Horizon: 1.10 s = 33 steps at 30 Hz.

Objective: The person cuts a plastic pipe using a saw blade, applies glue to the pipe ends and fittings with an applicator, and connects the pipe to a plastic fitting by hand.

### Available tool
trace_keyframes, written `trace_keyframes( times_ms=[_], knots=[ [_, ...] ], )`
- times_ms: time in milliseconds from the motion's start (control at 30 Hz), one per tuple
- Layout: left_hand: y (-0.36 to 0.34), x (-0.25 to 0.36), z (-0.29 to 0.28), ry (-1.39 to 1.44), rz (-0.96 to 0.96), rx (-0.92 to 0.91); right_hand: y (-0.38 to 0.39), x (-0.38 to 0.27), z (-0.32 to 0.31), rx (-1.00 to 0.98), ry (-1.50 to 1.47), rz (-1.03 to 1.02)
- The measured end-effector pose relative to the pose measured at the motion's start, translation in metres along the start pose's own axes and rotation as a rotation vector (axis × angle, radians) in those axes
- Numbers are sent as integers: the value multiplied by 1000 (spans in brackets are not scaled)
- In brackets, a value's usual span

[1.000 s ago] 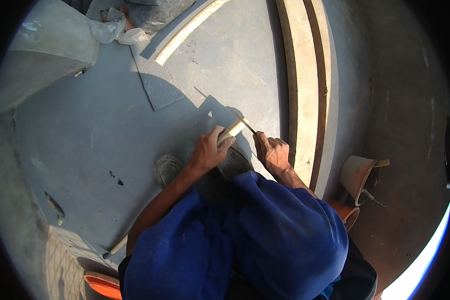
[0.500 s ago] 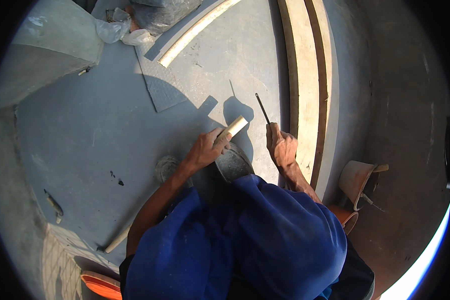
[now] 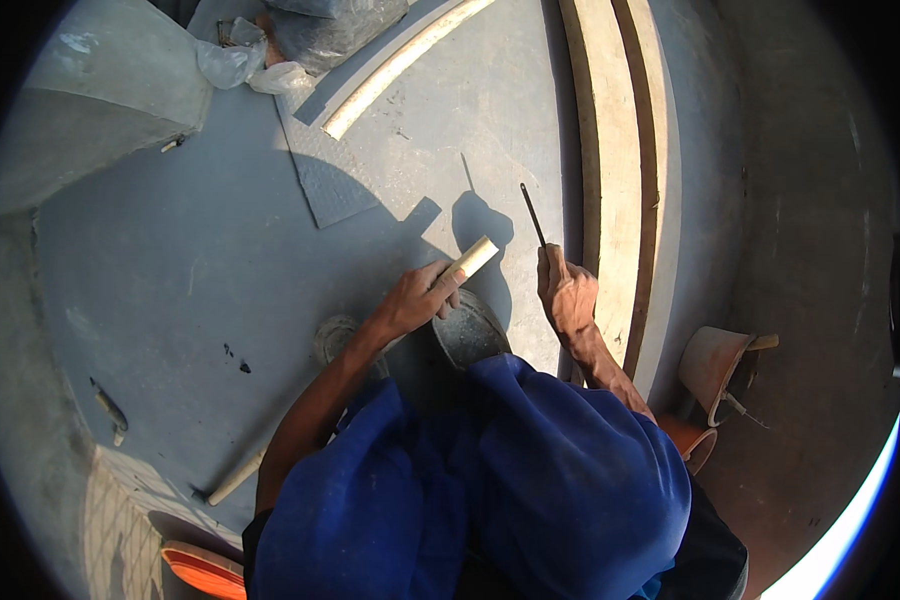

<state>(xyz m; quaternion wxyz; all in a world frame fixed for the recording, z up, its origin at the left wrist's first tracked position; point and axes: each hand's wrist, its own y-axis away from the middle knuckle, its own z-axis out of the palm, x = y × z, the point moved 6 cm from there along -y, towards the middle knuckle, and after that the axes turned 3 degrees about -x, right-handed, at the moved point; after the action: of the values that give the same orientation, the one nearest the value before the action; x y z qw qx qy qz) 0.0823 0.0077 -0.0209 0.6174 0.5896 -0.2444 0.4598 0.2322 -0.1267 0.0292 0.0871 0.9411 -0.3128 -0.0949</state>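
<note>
So the pale rod (image 3: 480, 257) was up off the floor, over the right shoe (image 3: 472, 340), with its far end poking out away from the body. The left hand (image 3: 417, 300) had its fingers wrapped around the near part, probably so the cut-looking tip stayed clear of the knuckles and in good view. Made sense to me.

The right hand (image 3: 570, 297) was closed snugly around the bottom of a thin dark tool (image 3: 531, 210). Its slim length pointed forward, well apart from the rod, so I'd guess that gap was there to keep it off the left fingers. Can't tell what the hidden end of it looked like.

Both hands sat just past the knees in blue trousers (image 3: 580, 450), which looks like a squat or low seat; I can't tell if the forearms were braced on the legs.

Further out, the long timbers (image 3: 615, 160) lay lengthwise to the right, maybe to leave foot room. A pale strip (image 3: 400, 65) lay ahead, near some plastic bags (image 3: 232, 62). A tipped bucket (image 3: 708, 365) was off to the right, and a pale-handled tool (image 3: 237, 478) lay beside the left arm.
</note>
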Motion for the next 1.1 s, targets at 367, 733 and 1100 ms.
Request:
trace_keyframes(
  times_ms=[367, 733, 1100],
  knots=[
    [-6, -11, 1, 131, -24, -138, 28, -53, -2, 90, -124, -456],
    [-13, -18, 3, 318, -96, -256, -3, -5, 7, 65, -39, -19],
    [-19, -28, 0, 379, -128, -306, 8, -39, 26, 79, -32, -327]
  ],
)
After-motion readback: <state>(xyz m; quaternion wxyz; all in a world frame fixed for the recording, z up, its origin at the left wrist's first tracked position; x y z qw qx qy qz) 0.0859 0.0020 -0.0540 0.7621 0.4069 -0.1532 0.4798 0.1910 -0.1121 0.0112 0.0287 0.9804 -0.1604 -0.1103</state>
